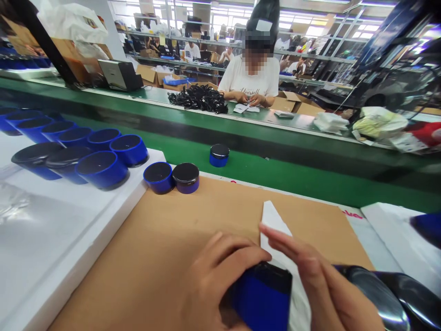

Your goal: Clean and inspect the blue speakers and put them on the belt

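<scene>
**Blue speaker in both hands at packing line**

Left hand [213, 280] has its grip clamped on a blue cylindrical speaker [262, 299], low centre of view, just above the brown cardboard sheet [165, 248] covering the near surface. Right hand [324, 285] lies w/ fingers flat against the speaker's right side and on a white cloth [272, 220] that runs up from behind it; grip not closed, fingers straight & together.

2 more speakers [172, 177] stand touching at the cardboard's far edge. To the left, a white foam tray [69, 239] carries rows of approx. 10 blue speakers [99, 168]. 1 speaker [219, 155] stands alone on the green conveyor belt [292, 174] running across the view.

Across the belt, a person in a white T-shirt [253, 78] works w/ both hands at the far surface, beside a heap of black cables [200, 97]. Cardboard boxes [289, 103], shelving & more workers fill the bright room behind.
</scene>
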A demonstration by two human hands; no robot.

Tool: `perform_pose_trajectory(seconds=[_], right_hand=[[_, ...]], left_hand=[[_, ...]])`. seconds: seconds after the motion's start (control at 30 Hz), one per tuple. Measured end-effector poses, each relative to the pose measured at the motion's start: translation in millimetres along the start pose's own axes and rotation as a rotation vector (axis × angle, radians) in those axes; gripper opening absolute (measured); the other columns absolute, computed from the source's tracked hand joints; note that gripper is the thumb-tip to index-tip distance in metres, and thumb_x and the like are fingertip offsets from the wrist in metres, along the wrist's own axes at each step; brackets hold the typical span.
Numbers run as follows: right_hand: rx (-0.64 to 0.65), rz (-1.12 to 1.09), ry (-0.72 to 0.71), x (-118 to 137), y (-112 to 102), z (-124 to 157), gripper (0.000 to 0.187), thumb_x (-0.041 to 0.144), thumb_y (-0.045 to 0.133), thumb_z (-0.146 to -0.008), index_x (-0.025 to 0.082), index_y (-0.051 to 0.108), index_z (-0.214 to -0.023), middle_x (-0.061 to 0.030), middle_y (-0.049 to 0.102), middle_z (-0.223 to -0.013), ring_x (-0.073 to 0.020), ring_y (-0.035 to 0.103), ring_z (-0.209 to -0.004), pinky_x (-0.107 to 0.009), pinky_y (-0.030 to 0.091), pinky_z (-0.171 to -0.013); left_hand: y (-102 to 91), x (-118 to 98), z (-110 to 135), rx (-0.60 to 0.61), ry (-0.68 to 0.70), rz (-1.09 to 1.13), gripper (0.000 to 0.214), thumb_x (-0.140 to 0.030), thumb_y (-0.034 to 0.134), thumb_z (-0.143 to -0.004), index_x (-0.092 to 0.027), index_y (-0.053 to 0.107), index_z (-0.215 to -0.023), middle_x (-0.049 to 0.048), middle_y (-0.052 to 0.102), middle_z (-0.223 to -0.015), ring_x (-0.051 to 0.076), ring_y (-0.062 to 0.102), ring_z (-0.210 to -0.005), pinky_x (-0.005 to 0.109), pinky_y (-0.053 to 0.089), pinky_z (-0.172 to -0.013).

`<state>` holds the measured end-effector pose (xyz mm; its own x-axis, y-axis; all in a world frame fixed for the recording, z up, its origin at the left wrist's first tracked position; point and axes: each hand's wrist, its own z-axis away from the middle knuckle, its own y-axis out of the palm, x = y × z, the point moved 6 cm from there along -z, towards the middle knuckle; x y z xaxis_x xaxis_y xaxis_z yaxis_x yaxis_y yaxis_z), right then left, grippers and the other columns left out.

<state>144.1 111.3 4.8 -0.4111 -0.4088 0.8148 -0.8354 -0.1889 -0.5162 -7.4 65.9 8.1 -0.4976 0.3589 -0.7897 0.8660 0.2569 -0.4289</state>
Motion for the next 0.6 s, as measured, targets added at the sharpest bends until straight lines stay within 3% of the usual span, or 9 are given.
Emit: perform_pose_trajectory(seconds=[0.07, 0.17, 0.27, 0.37, 0.47, 0.53, 0.6], right_hand=[[-0.044, -0.011, 0.014, -6, -3, 1, 0.034, 0.048, 0.038, -0.104, 0.043, 0.06, -0.129, 0.0085, 0.065, -0.13, -0.0142, 0.064, -0.116, -0.022, 0.051, -0.098], [-0.004, -0.145, 0.068, -9, -1, 1, 0.039, 0.05, 0.034, -0.104, 0.044, 0.046, -0.141, 0.0059, 0.05, -0.146, -0.0161, 0.06, -0.122, -0.026, 0.05, -0.099], [0.047, -0.127, -0.016, -4, -1, -4, 0.04, 0.051, 0.034, -0.104, 0.042, 0.044, -0.142, 0.0028, 0.047, -0.149, -0.0178, 0.057, -0.125, -0.026, 0.051, -0.1], [0.01, 0.201, -0.2, -5, -4, -11, 0.042, 0.045, 0.036, -0.104, 0.032, 0.043, -0.143, -0.0058, 0.053, -0.142, -0.0242, 0.054, -0.128, -0.039, 0.053, -0.101], [-0.065, 0.717, -0.364, -14, 2, -16, 0.051, 0.037, 0.029, -0.104, 0.003, 0.05, -0.135, -0.0268, 0.059, -0.13, -0.0412, 0.06, -0.118, -0.058, 0.059, -0.085], [-0.048, 0.886, -0.483, -16, 10, -15, 0.059, 0.032, 0.021, -0.105, -0.01, 0.06, -0.116, -0.0347, 0.064, -0.116, -0.0465, 0.066, -0.103, -0.057, 0.063, -0.07], [-0.031, 0.893, -0.531, -12, 12, -14, 0.056, 0.027, 0.02, -0.105, -0.005, 0.066, -0.103, -0.0286, 0.07, -0.105, -0.0404, 0.071, -0.092, -0.049, 0.065, -0.066]], left_hand=[[1.3, 1, 7, -0.07, 0.029, 0.0, 0.041, -0.044, 0.065, -0.077, -0.027, 0.065, -0.114, 0.0078, 0.064, -0.097, 0.027, 0.061, -0.093, 0.038, 0.052, -0.08], [-0.8, 3, 16, -0.211, 0.053, 0.043, 0.037, -0.039, 0.06, -0.075, -0.029, 0.065, -0.11, 0.005, 0.059, -0.092, 0.023, 0.059, -0.084, 0.036, 0.049, -0.074], [2.5, 7, 18, -0.17, -0.025, 0.143, 0.046, -0.024, 0.064, -0.065, -0.031, 0.063, -0.111, 0.0024, 0.058, -0.096, 0.02, 0.06, -0.085, 0.031, 0.049, -0.072], [3.5, 8, 16, -0.115, -0.073, 0.193, 0.055, -0.016, 0.065, -0.06, -0.033, 0.061, -0.113, -0.0002, 0.058, -0.098, 0.016, 0.062, -0.082, 0.026, 0.049, -0.069], [3.1, 11, 14, -0.071, -0.131, 0.133, 0.055, -0.014, 0.059, -0.061, -0.033, 0.058, -0.113, -0.0017, 0.06, -0.101, 0.017, 0.062, -0.086, 0.029, 0.051, -0.073], [3.7, 15, 14, -0.029, -0.216, 0.085, 0.055, -0.011, 0.057, -0.062, -0.032, 0.056, -0.112, -0.002, 0.061, -0.105, 0.018, 0.062, -0.092, 0.032, 0.051, -0.078], [3.0, 18, 13, -0.014, -0.273, 0.052, 0.052, -0.01, 0.058, -0.063, -0.029, 0.055, -0.111, -0.0013, 0.061, -0.106, 0.019, 0.061, -0.096, 0.033, 0.05, -0.081]])
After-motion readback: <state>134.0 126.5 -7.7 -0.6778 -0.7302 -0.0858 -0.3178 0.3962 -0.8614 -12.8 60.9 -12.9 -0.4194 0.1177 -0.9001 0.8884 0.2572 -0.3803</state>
